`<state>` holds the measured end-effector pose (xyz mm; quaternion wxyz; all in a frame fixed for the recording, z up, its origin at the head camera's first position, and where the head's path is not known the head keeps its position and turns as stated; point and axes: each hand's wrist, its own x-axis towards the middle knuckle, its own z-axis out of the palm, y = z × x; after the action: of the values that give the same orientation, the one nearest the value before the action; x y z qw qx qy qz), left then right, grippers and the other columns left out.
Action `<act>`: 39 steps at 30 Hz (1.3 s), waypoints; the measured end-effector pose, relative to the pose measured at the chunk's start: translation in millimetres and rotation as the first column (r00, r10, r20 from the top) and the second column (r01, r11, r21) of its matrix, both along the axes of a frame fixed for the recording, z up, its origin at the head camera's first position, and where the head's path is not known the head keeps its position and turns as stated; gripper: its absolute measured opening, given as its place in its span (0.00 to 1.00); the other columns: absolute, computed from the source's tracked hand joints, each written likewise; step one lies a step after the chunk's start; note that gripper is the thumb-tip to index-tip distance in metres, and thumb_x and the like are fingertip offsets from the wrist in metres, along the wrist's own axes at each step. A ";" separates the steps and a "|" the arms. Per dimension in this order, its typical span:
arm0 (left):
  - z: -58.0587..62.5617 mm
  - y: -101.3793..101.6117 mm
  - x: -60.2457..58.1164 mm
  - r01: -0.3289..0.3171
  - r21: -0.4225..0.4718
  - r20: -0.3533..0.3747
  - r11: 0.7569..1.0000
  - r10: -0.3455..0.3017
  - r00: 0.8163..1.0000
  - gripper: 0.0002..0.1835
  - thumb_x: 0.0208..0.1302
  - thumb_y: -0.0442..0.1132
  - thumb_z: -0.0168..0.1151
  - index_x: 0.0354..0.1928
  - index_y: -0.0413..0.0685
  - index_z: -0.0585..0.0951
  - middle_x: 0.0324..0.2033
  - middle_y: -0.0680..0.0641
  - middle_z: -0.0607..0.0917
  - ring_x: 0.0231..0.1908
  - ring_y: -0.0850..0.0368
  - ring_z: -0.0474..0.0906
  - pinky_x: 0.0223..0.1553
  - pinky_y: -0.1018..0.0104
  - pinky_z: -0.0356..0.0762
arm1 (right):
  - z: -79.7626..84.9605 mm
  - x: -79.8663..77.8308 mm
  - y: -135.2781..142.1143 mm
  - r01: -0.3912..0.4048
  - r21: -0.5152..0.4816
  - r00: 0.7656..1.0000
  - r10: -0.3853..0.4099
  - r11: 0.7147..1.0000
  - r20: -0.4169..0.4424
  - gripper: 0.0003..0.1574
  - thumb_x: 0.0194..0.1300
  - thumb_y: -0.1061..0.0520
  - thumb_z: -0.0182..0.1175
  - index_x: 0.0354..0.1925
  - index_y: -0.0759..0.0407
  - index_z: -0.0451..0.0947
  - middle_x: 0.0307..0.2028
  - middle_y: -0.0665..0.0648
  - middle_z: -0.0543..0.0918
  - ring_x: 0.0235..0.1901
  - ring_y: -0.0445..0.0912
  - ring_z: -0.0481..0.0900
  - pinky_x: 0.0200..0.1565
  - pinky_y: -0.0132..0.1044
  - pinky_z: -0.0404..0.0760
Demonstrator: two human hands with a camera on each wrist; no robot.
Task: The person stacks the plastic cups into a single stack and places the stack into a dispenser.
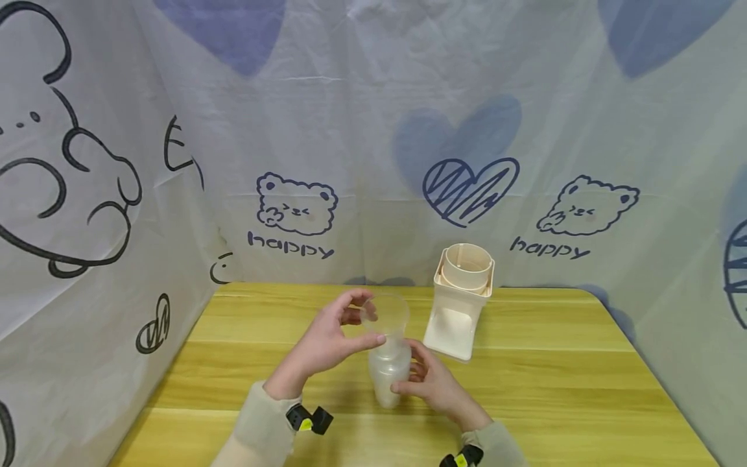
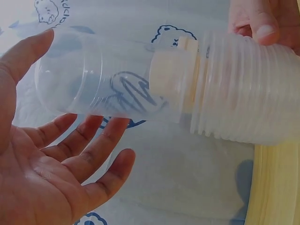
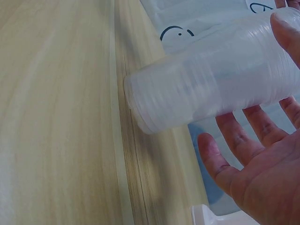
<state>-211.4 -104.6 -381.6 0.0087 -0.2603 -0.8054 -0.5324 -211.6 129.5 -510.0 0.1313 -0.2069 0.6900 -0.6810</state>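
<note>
A stack of clear plastic cups (image 1: 390, 376) stands upright over the wooden table, its ribbed layers of rims showing in the left wrist view. My right hand (image 1: 434, 383) grips it from the right, thumb on the near side and fingers behind. Out of its top rises a single clear cup (image 2: 70, 75), wide mouth up, with its lower part toward the stack. My left hand (image 1: 332, 334) holds this cup from the left, thumb and fingertips on opposite sides. In the right wrist view, the narrow lower end of the stack is close over the tabletop.
Behind and to the right stands a cream plastic holder (image 1: 458, 311) with a round ring on top and a flat base. The wooden table (image 1: 554, 376) ends at a hanging printed cloth (image 1: 362, 130) at the back and left.
</note>
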 end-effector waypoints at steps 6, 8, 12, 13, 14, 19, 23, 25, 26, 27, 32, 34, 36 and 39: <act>-2.7 0.2 0.6 0.033 -0.010 0.020 0.999 -0.033 0.999 0.34 0.57 0.44 0.74 0.63 0.47 0.71 0.50 0.48 0.80 0.49 0.48 0.79 0.56 0.53 0.75 | 1.3 0.9 0.0 -0.001 0.007 1.000 0.001 1.000 0.010 0.47 0.59 0.63 0.71 0.70 0.62 0.58 0.64 0.66 0.68 0.60 0.59 0.72 0.59 0.50 0.75; -3.9 0.0 0.9 0.038 -0.016 0.036 0.999 -0.037 0.999 0.34 0.57 0.44 0.74 0.64 0.48 0.71 0.51 0.49 0.79 0.50 0.47 0.78 0.56 0.52 0.75 | 1.5 1.0 0.0 0.001 0.013 1.000 -0.002 1.000 0.014 0.47 0.58 0.62 0.71 0.70 0.62 0.58 0.64 0.66 0.68 0.60 0.59 0.72 0.59 0.50 0.75; -7.4 -0.1 0.7 0.046 -0.028 0.052 0.999 -0.044 0.998 0.34 0.57 0.45 0.74 0.64 0.48 0.71 0.52 0.48 0.79 0.51 0.48 0.79 0.57 0.52 0.75 | 1.3 1.3 0.4 0.004 0.023 1.000 -0.004 1.000 0.015 0.48 0.58 0.62 0.71 0.71 0.61 0.58 0.64 0.66 0.68 0.60 0.59 0.72 0.59 0.49 0.75; -8.6 -0.2 0.5 0.045 -0.031 0.053 0.999 -0.043 0.998 0.34 0.57 0.45 0.74 0.64 0.48 0.71 0.52 0.48 0.79 0.51 0.49 0.79 0.57 0.52 0.76 | 1.3 1.4 0.4 0.003 0.025 1.000 -0.003 1.000 0.017 0.48 0.58 0.62 0.71 0.71 0.60 0.58 0.64 0.65 0.68 0.60 0.59 0.72 0.59 0.49 0.75; -9.5 -0.2 0.5 0.043 -0.033 0.053 0.999 -0.041 0.998 0.34 0.57 0.45 0.74 0.64 0.48 0.71 0.52 0.49 0.79 0.50 0.50 0.79 0.57 0.52 0.76 | 1.1 1.4 0.4 0.002 0.028 1.000 -0.003 1.000 0.017 0.48 0.59 0.61 0.71 0.71 0.59 0.58 0.64 0.65 0.68 0.60 0.59 0.72 0.59 0.49 0.75; -15.6 0.4 -0.4 0.042 -0.036 0.043 0.998 -0.041 0.998 0.35 0.56 0.45 0.74 0.64 0.46 0.71 0.50 0.48 0.79 0.51 0.51 0.77 0.57 0.49 0.76 | 1.0 1.3 0.4 -0.003 0.034 0.999 0.002 0.999 0.034 0.48 0.60 0.60 0.71 0.72 0.57 0.57 0.65 0.63 0.68 0.60 0.59 0.72 0.59 0.50 0.75; -21.1 1.9 -1.0 0.042 -0.048 0.032 0.998 -0.041 0.999 0.35 0.56 0.46 0.75 0.64 0.45 0.72 0.51 0.49 0.80 0.53 0.52 0.75 0.56 0.50 0.76 | 0.8 1.5 0.4 -0.003 0.022 0.999 0.002 1.000 0.040 0.50 0.60 0.60 0.71 0.73 0.58 0.55 0.65 0.64 0.67 0.60 0.59 0.73 0.58 0.49 0.76; -24.2 2.3 -1.2 0.041 -0.057 0.028 0.998 -0.039 0.999 0.35 0.56 0.46 0.74 0.64 0.45 0.72 0.52 0.48 0.80 0.53 0.52 0.75 0.56 0.51 0.76 | 0.9 1.6 0.1 -0.001 0.019 0.999 0.000 1.000 0.042 0.51 0.59 0.61 0.71 0.73 0.59 0.55 0.65 0.64 0.67 0.60 0.59 0.73 0.58 0.48 0.76; -25.8 2.4 -1.3 0.040 -0.062 0.027 0.997 -0.038 0.999 0.35 0.56 0.46 0.74 0.64 0.45 0.72 0.53 0.48 0.80 0.53 0.52 0.75 0.55 0.51 0.76 | 0.8 1.6 -0.1 0.000 0.019 0.999 -0.001 1.000 0.041 0.51 0.59 0.61 0.71 0.73 0.59 0.55 0.65 0.64 0.67 0.60 0.58 0.73 0.58 0.48 0.77; -27.5 2.5 -1.5 0.040 -0.068 0.025 0.997 -0.038 0.999 0.36 0.56 0.46 0.74 0.65 0.45 0.71 0.53 0.48 0.80 0.53 0.52 0.75 0.55 0.52 0.76 | 1.0 1.6 -0.3 0.002 0.018 0.999 -0.003 1.000 0.039 0.51 0.58 0.61 0.72 0.73 0.59 0.55 0.65 0.64 0.67 0.60 0.58 0.73 0.58 0.48 0.76; -34.6 2.6 -2.3 0.042 -0.087 0.023 0.995 -0.040 0.999 0.36 0.57 0.47 0.74 0.65 0.44 0.71 0.55 0.47 0.79 0.54 0.51 0.75 0.55 0.51 0.76 | 1.2 1.7 -0.5 0.007 0.023 1.000 -0.008 1.000 0.027 0.51 0.58 0.61 0.72 0.72 0.59 0.56 0.65 0.64 0.67 0.60 0.59 0.72 0.59 0.48 0.76; -37.0 2.4 -2.7 0.044 -0.091 0.027 0.995 -0.042 0.999 0.36 0.57 0.47 0.74 0.65 0.44 0.71 0.56 0.47 0.78 0.54 0.51 0.75 0.55 0.52 0.76 | 1.3 1.8 -0.3 0.006 0.025 1.000 -0.007 1.000 0.029 0.50 0.58 0.61 0.72 0.72 0.58 0.57 0.65 0.63 0.68 0.60 0.58 0.72 0.59 0.48 0.76; -39.4 2.0 -2.8 0.047 -0.096 0.033 0.994 -0.044 0.998 0.36 0.57 0.47 0.74 0.65 0.44 0.71 0.56 0.47 0.78 0.54 0.52 0.75 0.55 0.52 0.76 | 1.7 2.1 -0.2 0.005 0.025 1.000 -0.006 1.000 0.030 0.50 0.58 0.61 0.72 0.72 0.58 0.57 0.65 0.63 0.68 0.60 0.58 0.72 0.59 0.48 0.76; -42.7 1.3 -2.9 0.053 -0.102 0.041 0.993 -0.049 0.998 0.36 0.57 0.46 0.73 0.65 0.43 0.71 0.55 0.47 0.79 0.54 0.51 0.75 0.55 0.52 0.76 | 2.2 2.3 -0.3 0.002 0.021 0.999 -0.002 1.000 0.033 0.49 0.58 0.62 0.71 0.72 0.58 0.57 0.65 0.63 0.68 0.60 0.58 0.72 0.59 0.48 0.76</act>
<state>-214.3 -103.3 -424.3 -0.0337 -0.2705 -0.8250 -0.4951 -209.3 129.1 -507.8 0.1443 -0.1934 0.6952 -0.6771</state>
